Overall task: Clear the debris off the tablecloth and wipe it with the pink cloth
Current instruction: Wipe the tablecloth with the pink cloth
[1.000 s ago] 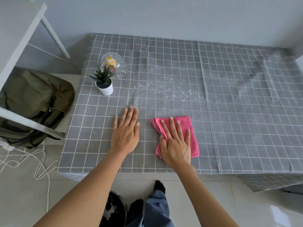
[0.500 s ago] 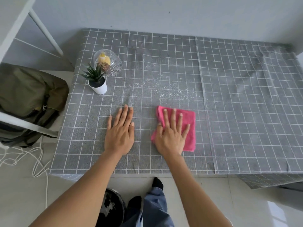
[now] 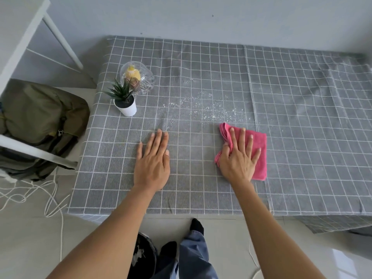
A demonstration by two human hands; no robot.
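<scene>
A grey tablecloth (image 3: 302, 137) with a white grid covers the low table. Fine white debris (image 3: 211, 111) is scattered across its middle. A folded pink cloth (image 3: 259, 141) lies just below the right end of the debris. My right hand (image 3: 238, 158) presses flat on the cloth, fingers spread, thumb at its bunched left edge. My left hand (image 3: 153, 160) rests flat on the bare tablecloth to the left, fingers together, holding nothing.
A small potted plant in a white pot (image 3: 125, 101) and a clear glass bowl (image 3: 138, 77) with small items stand at the table's back left. An olive backpack (image 3: 38, 121) sits under a white frame (image 3: 36, 152) at left. White cords (image 3: 40, 198) trail on the floor.
My right hand has slid the pink cloth to the right along the lower edge of the debris. My left hand has stayed flat in about the same spot.
</scene>
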